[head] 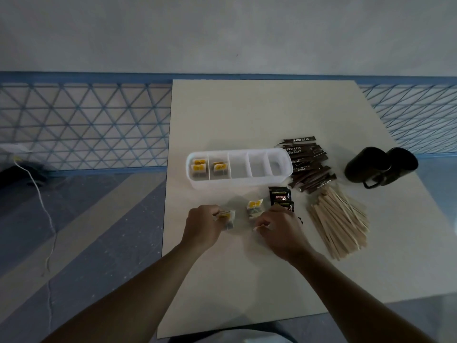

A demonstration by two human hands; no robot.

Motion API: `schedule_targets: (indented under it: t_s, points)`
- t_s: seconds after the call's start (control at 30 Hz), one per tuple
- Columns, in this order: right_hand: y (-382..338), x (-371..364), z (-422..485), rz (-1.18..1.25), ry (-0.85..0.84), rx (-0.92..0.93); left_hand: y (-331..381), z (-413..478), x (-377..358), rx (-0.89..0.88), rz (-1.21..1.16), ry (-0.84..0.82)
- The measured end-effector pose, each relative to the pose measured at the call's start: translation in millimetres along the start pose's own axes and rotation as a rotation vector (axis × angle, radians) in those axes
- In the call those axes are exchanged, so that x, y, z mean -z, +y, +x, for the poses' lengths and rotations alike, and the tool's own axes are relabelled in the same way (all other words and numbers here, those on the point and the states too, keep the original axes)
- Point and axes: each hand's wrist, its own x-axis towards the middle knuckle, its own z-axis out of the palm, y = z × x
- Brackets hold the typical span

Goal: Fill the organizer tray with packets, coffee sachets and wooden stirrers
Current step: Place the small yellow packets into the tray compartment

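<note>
Organizer tray (235, 183): long axis crosswise, beyond both hands; left hand (203, 226) pinches a packet (228, 217), right hand (280, 230) pinches a second packet (261, 227), mostly hidden.

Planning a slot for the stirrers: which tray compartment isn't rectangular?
The rightmost compartment of the organizer tray, beside the brown sugar sticks: its outer end is rounded, while the other four are rectangular. It looks empty.

Both bare forearms reach in from the near edge, the left from 7 o'clock and the right from 5 o'clock, converging toward 12. The left grip (204, 224), knuckles up and fingers curled, pinches a packet (228, 217) at its 2 o'clock. The right grip (280, 230) pinches a pale tag (261, 227) at its 9 o'clock.
</note>
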Motion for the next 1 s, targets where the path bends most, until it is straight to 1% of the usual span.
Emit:
schedule_targets:
  t_s: [0.1,0.23,0.37,0.53,0.87,1.0]
  points:
    - [1,-4,0,-0.008,0.059,-0.011,0,0,-2,0.006,-0.001,0.011]
    - [2,-3,4,-0.024,0.086,-0.012,0,0,-3,0.016,0.005,0.011]
    - [3,-2,9,-0.019,0.064,-0.009,1,1,-3,-0.001,0.018,0.021]
    - [3,-3,12,-0.048,0.049,-0.003,0,1,-4,0.021,0.004,0.006]
    - [1,-7,20,-0.084,0.037,-0.039,0,3,-4,0.022,0.021,0.008]
    - [2,-9,22,-0.039,0.018,-0.009,1,2,-5,0.033,0.017,0.005]
